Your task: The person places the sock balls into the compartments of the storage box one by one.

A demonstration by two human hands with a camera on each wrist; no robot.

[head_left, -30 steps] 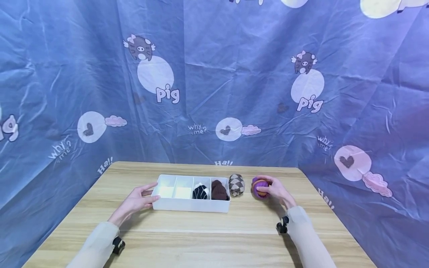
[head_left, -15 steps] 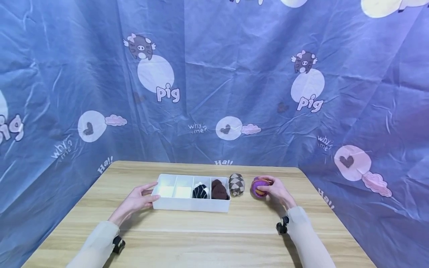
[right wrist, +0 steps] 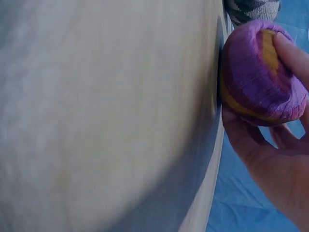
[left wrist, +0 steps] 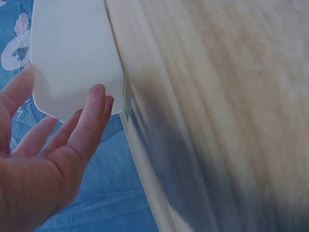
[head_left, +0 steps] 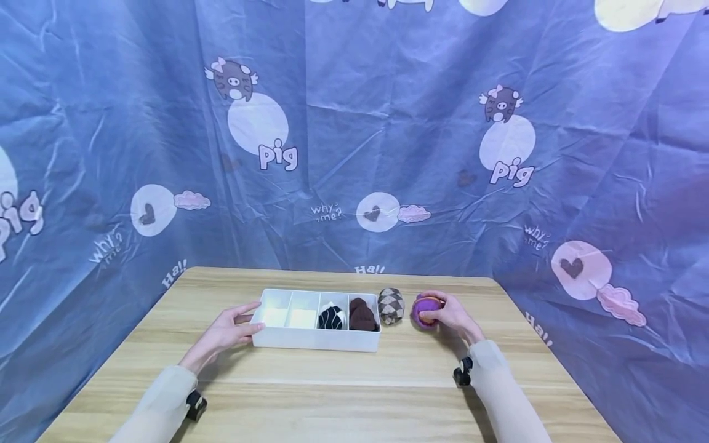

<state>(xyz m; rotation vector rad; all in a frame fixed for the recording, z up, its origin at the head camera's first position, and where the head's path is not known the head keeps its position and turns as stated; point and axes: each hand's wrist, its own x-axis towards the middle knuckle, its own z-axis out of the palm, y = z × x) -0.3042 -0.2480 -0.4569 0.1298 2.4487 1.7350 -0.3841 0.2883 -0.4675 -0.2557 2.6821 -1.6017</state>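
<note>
Left hand (head_left: 228, 327) spread against left end of box (head_left: 316, 340); right hand (head_left: 453, 314) grips purple bundle (head_left: 423, 306); weak pinch could drop it.

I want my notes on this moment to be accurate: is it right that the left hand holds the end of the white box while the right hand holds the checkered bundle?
Not quite: the right hand holds the purple and orange bundle, as the right wrist view shows. The left hand does hold the end of the white box.
</note>
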